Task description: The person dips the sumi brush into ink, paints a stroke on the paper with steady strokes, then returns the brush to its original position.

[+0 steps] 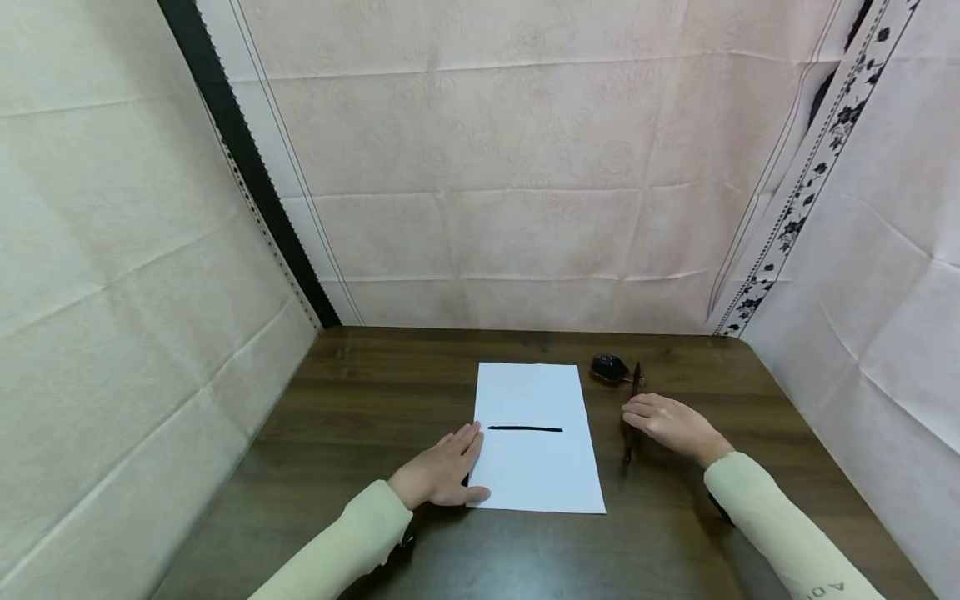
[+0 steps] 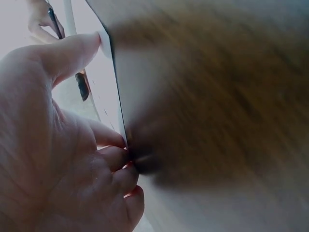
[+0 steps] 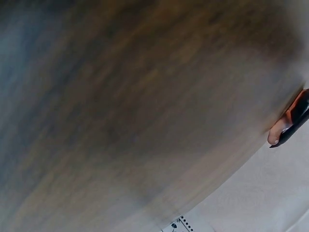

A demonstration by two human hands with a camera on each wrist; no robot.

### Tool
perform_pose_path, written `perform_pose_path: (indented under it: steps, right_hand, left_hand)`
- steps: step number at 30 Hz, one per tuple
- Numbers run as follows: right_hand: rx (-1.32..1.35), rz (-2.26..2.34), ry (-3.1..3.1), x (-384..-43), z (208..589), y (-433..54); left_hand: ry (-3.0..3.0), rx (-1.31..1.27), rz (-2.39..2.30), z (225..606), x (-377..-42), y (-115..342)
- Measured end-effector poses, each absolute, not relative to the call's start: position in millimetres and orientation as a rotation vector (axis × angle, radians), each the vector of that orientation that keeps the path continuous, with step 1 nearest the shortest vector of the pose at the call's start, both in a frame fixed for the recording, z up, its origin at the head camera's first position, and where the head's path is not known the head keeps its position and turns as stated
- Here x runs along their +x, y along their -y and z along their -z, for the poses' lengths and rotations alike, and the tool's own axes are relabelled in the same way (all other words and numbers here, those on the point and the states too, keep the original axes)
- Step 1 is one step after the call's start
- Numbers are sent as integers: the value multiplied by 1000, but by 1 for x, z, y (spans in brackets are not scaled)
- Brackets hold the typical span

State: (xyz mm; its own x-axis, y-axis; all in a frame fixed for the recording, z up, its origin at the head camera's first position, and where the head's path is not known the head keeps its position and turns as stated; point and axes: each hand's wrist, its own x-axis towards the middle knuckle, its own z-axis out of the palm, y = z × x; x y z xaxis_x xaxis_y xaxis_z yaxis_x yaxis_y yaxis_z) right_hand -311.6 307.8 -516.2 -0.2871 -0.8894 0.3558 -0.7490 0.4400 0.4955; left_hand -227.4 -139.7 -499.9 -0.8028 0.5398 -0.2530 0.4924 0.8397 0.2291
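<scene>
A white sheet of paper (image 1: pixel 528 471) lies on the table with one thick black horizontal stroke (image 1: pixel 525 429) across its middle. My left hand (image 1: pixel 442 468) rests at the sheet's left edge, fingers extended and thumb on its lower left corner. To the right of the paper, my right hand (image 1: pixel 671 423) holds a dark ink brush (image 1: pixel 637 379) by its middle, low over the table. The brush's dark tip (image 2: pixel 83 88) also shows in the left wrist view. Beyond that hand sits a small dish of black ink (image 1: pixel 609 367), its rim close to the brush.
The brown wooden table (image 1: pixel 360 400) is bounded at the back by a pale cloth curtain (image 1: pixel 525 233). More cloth hangs on the left (image 1: pixel 150 333) and on the right (image 1: pixel 885 317), along the table's sides.
</scene>
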Motion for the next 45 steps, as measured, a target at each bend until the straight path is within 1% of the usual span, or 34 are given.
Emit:
perform_pose_path:
  steps: [14,26,35,45]
  right_hand:
    - [1406,413,2117,-312,521,-307]
    - [1332,512,2193,-306,520,-307]
    - [1292,487,2250,-299,510,-313]
    - [1291,405,2257,-295,505,-314]
  left_hand:
    - [-2678,758,-274,498,-231,141]
    - [-2623,758,-393,498,-239,151]
    - [-2602,710,-454,492,-239,154]
    - [-2589,706,-492,496,-242,162]
